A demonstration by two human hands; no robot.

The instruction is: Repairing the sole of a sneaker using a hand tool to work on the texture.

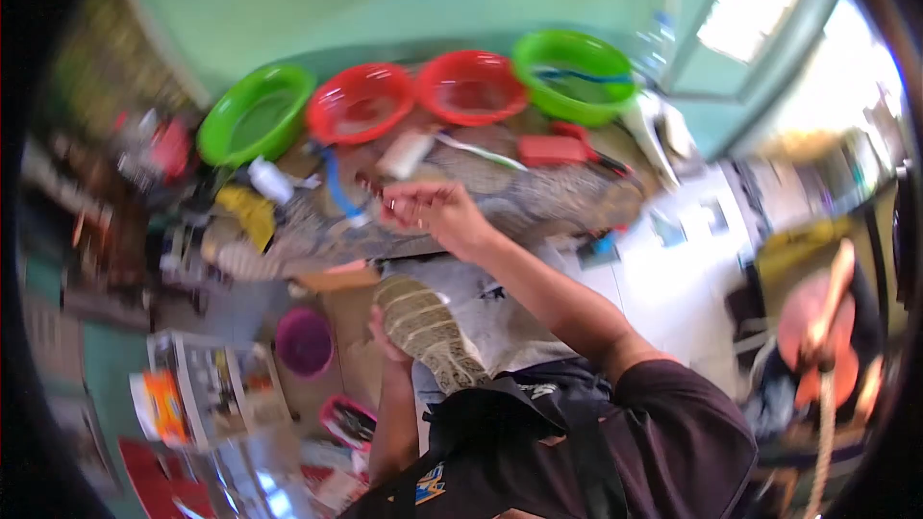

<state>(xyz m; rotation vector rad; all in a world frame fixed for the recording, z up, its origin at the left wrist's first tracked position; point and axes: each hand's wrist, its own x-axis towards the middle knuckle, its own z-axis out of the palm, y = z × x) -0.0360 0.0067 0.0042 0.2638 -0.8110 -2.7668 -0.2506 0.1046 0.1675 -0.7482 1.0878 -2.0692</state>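
My left hand (386, 334) grips a shoe (428, 332) along its side. The shoe's patterned sole, greyish-tan and dirty, faces up above my lap. Stretched forward over the edge of the stone-patterned surface (500, 197), my right hand (433, 211) has its fingers closed. A small dark reddish-brown thing shows at its fingertips, too blurred to name. Just beyond that hand lie a whitish block-like item (406, 154), a blue toothbrush-like strip (338, 187) and a white-and-green brush handle (481, 150).
Along the wall stand a green basin (213, 139), two red basins (322, 120) (435, 101) and another green basin (527, 86). A red brush (553, 149), a yellow cloth (248, 216) and a white bottle (269, 181) lie on the surface. A purple bucket (304, 341) stands on the floor, lower left.
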